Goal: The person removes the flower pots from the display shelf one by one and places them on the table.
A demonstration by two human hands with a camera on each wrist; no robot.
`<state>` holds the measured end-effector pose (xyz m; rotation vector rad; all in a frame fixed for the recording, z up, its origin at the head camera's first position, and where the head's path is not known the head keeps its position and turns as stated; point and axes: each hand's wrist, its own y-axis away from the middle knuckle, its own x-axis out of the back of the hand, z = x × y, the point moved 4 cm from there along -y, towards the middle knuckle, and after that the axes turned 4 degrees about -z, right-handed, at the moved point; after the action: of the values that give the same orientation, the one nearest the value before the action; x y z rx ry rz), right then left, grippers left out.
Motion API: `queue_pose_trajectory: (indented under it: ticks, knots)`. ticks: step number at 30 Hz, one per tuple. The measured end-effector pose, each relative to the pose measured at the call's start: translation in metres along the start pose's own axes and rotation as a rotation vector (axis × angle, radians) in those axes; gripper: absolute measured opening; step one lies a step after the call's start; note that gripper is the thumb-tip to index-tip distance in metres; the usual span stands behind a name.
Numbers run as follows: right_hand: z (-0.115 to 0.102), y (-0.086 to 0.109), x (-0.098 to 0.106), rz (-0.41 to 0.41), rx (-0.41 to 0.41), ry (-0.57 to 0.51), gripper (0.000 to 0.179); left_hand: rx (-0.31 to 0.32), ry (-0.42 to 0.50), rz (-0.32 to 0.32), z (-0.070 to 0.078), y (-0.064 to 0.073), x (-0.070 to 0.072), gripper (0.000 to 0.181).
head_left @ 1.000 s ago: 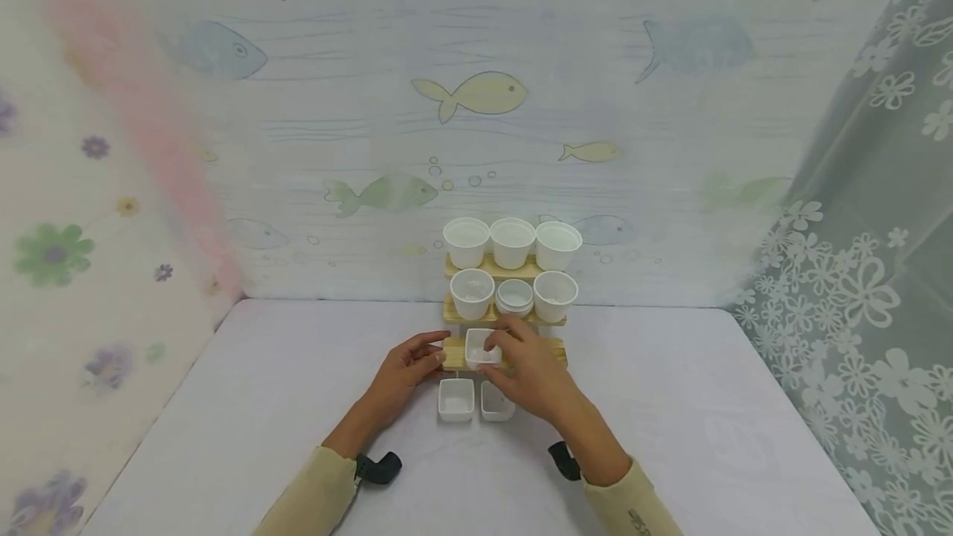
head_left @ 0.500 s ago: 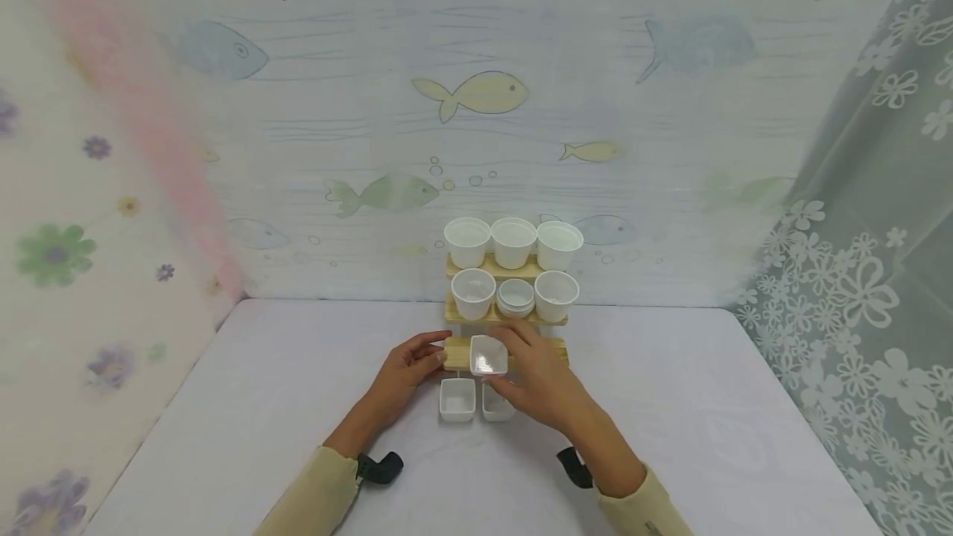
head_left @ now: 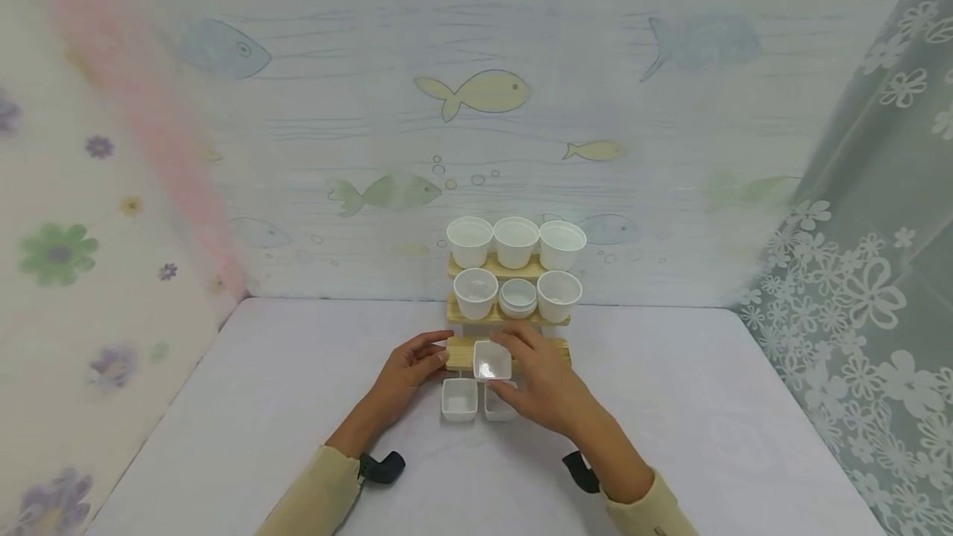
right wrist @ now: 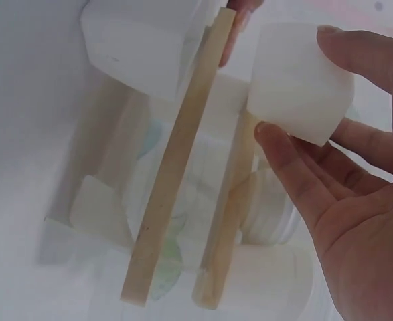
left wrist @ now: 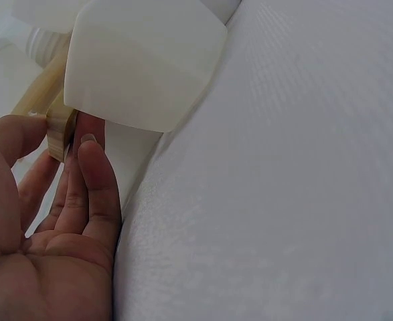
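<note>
In the head view my right hand (head_left: 549, 383) pinches a small square white cup (head_left: 492, 361) between thumb and fingers, tilted with its shiny inside toward me. The right wrist view shows that cup (right wrist: 300, 77) from outside, off the wood. My left hand (head_left: 405, 370) grips the left end of the lowest wooden shelf (head_left: 460, 352); its thumb and fingers lie round the shelf end (left wrist: 61, 130) in the left wrist view. Just in front, a square white cup (head_left: 459, 400) stands at the left, and a second square cup (head_left: 497, 405) is partly hidden by my right hand.
Behind, the middle shelf (head_left: 491, 320) bears two round white cups with a low round jar (head_left: 518, 297) between them. Three round cups (head_left: 516, 243) line the top shelf against the fish-patterned backdrop. A white cloth (head_left: 655, 404) covers the table.
The square cup in my right hand has come slightly toward me and right, and its inside has turned more into view. My left hand has kept its grip on the shelf.
</note>
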<state>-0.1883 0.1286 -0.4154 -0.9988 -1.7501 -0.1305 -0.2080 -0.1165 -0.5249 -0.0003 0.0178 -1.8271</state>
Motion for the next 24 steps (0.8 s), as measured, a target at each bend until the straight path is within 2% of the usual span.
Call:
queue_pose_trajectory:
  ticks: [10,24]
  knots:
    - [0.009,0.014,0.0,0.01,0.012,-0.041,0.062,0.001,0.004,0.013,-0.002,-0.002,0.001,0.048]
    - [0.022,0.033,0.004,0.022,0.018,-0.035,0.062,-0.002,0.0,0.006,-0.004,-0.003,0.002,0.049]
